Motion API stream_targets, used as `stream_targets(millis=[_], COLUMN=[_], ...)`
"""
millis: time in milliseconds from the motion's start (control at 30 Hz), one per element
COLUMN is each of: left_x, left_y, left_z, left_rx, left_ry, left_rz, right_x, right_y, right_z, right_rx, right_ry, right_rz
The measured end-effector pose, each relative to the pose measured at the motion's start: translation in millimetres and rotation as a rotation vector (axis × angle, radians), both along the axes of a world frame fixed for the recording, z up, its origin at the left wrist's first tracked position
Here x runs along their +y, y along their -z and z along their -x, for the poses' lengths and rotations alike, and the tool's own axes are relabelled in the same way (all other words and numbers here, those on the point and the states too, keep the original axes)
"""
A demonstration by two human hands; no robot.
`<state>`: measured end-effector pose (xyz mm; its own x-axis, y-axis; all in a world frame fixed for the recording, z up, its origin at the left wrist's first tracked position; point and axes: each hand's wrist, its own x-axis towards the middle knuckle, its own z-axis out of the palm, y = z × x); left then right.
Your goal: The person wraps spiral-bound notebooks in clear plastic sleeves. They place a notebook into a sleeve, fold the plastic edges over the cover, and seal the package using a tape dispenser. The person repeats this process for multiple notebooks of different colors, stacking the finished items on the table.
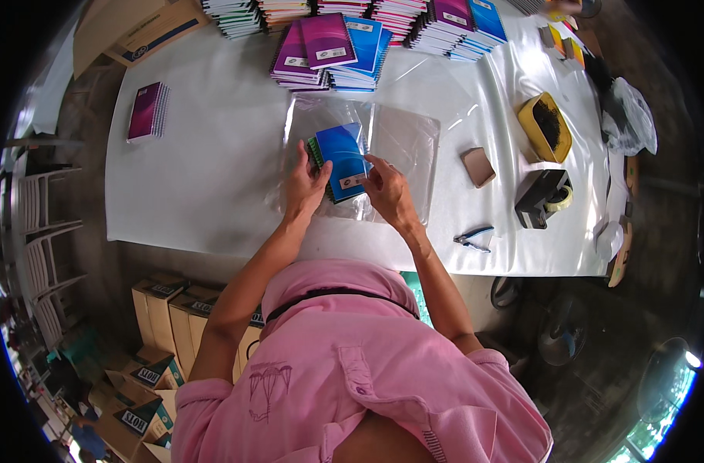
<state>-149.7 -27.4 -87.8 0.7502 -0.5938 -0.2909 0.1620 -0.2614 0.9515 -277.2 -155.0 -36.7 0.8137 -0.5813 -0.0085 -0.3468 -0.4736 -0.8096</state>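
A small stack of spiral notebooks [342,158] with a blue cover on top lies before me on clear plastic bags [410,154]. Dark green coils show along its left edge. My left hand [308,184] grips this coil side, its thumb over the cover's edge and its fingers along the binding. At the right edge my right hand [389,191] has its fingers bent against the notebooks. Whether it also pinches some of the clear film cannot be made out.
Piles of purple notebooks [330,40] and blue notebooks [365,38] stand at the back. A purple notebook stack [146,113] sits far left. On the right are a yellow container [531,127], brown block [479,167], tape dispenser [533,202] and pliers [474,238]. Cardboard boxes [155,312] stand below left.
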Motion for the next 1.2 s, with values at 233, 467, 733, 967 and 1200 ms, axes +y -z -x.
stream_targets(millis=[233, 467, 733, 967, 1200], left_x=[0.7, -13.3, -8.1, 101.4, 120.5], left_y=[35.7, 8.6, -3.2, -9.5, 21.2], left_z=[13.1, 11.0, 13.3, 24.9, 30.4], left_rx=[-0.176, -0.234, -0.291, -0.815, -0.397], left_ry=[-0.046, -0.083, -0.041, -0.11, -0.117], left_rz=[-0.067, -0.126, -0.277, -0.77, -0.223], right_x=[8.1, 12.5, -37.0, -27.8, -19.6], right_y=[2.8, 12.0, 0.2, 10.9, 2.6], right_z=[-5.8, -2.5, -11.5, -1.5, -7.3], right_rx=[-0.052, -0.016, -0.182, -0.066, -0.091], right_ry=[-0.104, -0.394, -0.509, -0.521, -0.572], right_rz=[0.147, 0.277, 0.296, 0.439, 0.496])
